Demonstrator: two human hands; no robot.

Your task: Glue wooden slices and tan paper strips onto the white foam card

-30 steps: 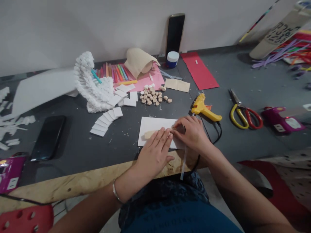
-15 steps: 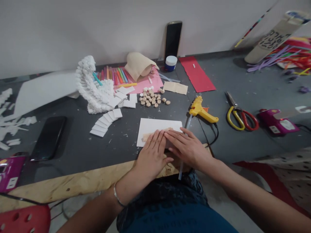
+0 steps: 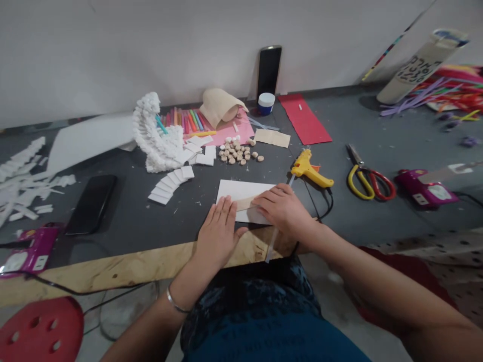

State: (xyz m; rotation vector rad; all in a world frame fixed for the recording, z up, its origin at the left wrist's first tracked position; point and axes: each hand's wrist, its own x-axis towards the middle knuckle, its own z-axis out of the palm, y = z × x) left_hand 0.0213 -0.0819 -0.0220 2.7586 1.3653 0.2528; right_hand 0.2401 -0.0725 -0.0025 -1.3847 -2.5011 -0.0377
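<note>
A white card (image 3: pixel 241 191) lies flat on the dark table top near the front edge, with a beige strip (image 3: pixel 244 203) across it. My left hand (image 3: pixel 219 232) rests flat with fingers stretched out, fingertips on the card's left part beside the strip. My right hand (image 3: pixel 281 208) lies over the right end of the strip, fingers bent and pressing it down. A thin clear glue stick (image 3: pixel 272 240) sticks out under my right hand toward the table edge.
A yellow glue gun (image 3: pixel 311 170) lies just right of the card, scissors (image 3: pixel 368 177) farther right. Small round wooden pieces (image 3: pixel 238 151), white squares (image 3: pixel 171 181), a white fluffy shape (image 3: pixel 154 136), coloured sticks (image 3: pixel 186 119) and a black phone (image 3: pixel 91 203) lie behind and left.
My left hand slid left off the strip so more of it shows. My right hand moved up over the strip's right end. The view shifted slightly.
</note>
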